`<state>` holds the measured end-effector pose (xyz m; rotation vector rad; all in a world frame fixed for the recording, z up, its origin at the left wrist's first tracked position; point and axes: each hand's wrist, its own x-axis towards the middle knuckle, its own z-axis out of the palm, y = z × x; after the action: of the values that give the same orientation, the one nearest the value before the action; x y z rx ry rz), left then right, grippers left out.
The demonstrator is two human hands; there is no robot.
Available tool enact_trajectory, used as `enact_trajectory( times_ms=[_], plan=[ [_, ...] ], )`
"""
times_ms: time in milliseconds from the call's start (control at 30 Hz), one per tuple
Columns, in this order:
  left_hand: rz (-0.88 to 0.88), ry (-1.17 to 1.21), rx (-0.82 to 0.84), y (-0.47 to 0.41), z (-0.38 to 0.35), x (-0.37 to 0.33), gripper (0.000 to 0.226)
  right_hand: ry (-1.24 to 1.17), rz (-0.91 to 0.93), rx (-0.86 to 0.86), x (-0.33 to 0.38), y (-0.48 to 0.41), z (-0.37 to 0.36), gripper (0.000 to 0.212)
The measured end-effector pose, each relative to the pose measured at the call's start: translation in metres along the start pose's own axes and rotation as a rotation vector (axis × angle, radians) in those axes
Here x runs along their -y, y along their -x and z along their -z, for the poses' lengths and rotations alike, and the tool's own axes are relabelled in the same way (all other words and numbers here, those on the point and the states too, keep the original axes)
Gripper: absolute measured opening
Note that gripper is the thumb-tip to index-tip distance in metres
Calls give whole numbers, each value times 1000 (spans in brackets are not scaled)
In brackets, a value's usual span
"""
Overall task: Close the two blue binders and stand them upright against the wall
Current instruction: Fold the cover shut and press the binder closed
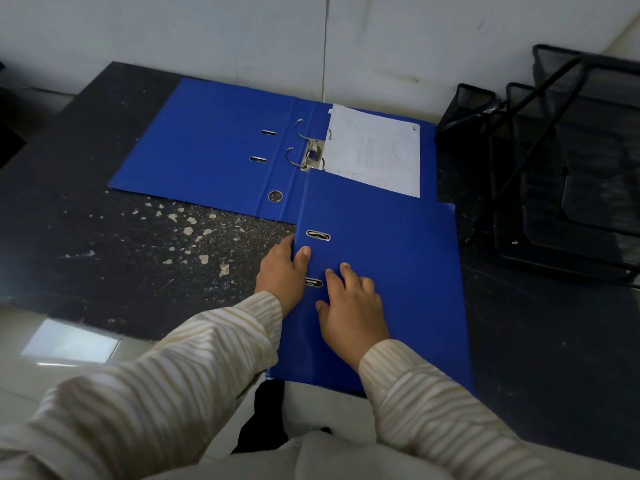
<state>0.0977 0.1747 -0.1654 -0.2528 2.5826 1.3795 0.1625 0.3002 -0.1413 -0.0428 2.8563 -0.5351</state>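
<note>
One blue binder (pixel 204 147) lies open and flat at the back of the dark table, near the white wall (pixel 242 36). Its metal rings (pixel 304 147) stand open, and a white sheet (pixel 377 150) rests on its right half. A second blue binder (pixel 391 258) lies closed in front, overlapping the first and reaching past the table's front edge. My left hand (pixel 282 275) grips its left edge, thumb on the cover and fingers curled around the edge. My right hand (pixel 349 310) lies flat on the cover, fingers spread.
Black mesh desk trays and a wire rack (pixel 554 161) stand at the right against the wall. The dark table (pixel 121 244) has a worn, chipped top. A tiled floor (pixel 62 344) shows below the front edge at the left.
</note>
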Motion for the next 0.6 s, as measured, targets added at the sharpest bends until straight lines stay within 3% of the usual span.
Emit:
enact_trajectory(
  times_ms=[200, 467, 600],
  plan=[
    [7, -48, -1, 2, -1, 3, 45, 13, 4, 5, 1, 1, 1, 53],
    [-27, -543, -142, 10, -8, -11, 50, 24, 0, -3, 4, 2, -1, 53],
    [-28, -468, -119, 9, -8, -9, 52, 25, -2, -4, 3, 2, -1, 54]
  ],
)
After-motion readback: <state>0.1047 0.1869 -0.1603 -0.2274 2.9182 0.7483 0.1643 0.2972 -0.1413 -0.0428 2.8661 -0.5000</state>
